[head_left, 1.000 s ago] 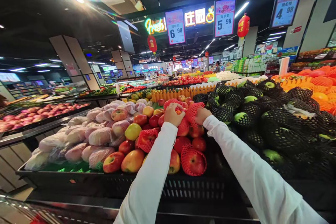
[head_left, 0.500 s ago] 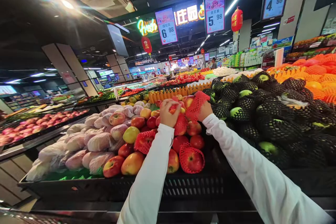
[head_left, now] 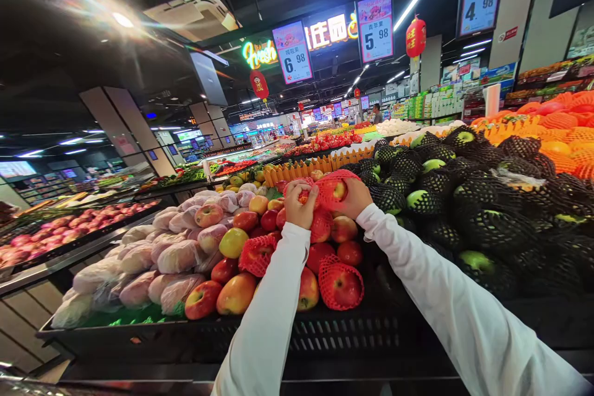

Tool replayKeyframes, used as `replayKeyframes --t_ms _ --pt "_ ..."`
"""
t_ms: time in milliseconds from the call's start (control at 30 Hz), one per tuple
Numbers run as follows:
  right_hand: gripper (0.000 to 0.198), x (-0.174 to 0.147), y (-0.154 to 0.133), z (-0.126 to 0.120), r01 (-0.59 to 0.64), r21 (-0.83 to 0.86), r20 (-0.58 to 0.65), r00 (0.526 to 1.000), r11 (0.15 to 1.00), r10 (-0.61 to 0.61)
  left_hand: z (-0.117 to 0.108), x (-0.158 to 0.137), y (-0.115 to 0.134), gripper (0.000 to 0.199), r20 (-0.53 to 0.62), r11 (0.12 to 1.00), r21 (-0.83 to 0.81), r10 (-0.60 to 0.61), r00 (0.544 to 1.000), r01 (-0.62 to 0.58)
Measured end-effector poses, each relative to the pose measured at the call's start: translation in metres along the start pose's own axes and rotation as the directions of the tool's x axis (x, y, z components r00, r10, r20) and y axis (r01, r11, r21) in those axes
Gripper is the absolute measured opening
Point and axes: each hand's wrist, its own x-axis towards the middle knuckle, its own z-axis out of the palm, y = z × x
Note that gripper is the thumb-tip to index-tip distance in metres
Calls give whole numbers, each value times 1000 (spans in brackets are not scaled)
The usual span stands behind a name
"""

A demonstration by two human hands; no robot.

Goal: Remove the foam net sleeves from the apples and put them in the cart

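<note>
My right hand (head_left: 359, 197) is closed round an apple in a red foam net (head_left: 334, 189), above the pile. My left hand (head_left: 301, 204) is curled just to its left, fingers bent over red foam netting; how far it grips the same net is partly hidden. Beneath my hands lie red apples (head_left: 349, 252), some bare and some in nets, such as a netted apple (head_left: 342, 284) at the front and another netted apple (head_left: 258, 255) by my left sleeve. A yellow-green apple (head_left: 232, 242) sits further left.
Plastic-wrapped apples (head_left: 179, 257) fill the left of the black crate (head_left: 343, 334). Green apples in black nets (head_left: 487, 207) are heaped on the right, with orange-netted fruit (head_left: 566, 142) beyond. A yellow fence strip (head_left: 297, 169) runs behind. Price screens (head_left: 375, 26) hang overhead.
The red net, raised in my right hand earlier, now lies stretched over an apple between my hands. My right hand has shifted slightly left and turned inward; my left hand has barely moved.
</note>
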Motion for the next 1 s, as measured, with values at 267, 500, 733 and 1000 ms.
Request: replayKeyframes --t_ms 267,500,733,1000 --pt "62 -8 -7 0 150 481 -113 988 863 -109 -6 5 -18 12 -30 982 30 -187 982 188" --pt "48 -6 -2 8 -19 606 -85 992 795 88 -14 3 -5 48 444 986 -79 168 880 -149" --pt "57 -7 -3 13 -101 682 -40 984 724 174 -6 -5 -5 79 434 977 152 70 898 -150" --pt "55 -8 -9 -9 -46 664 22 999 746 41 -2 -7 3 61 214 981 193 -73 974 31"
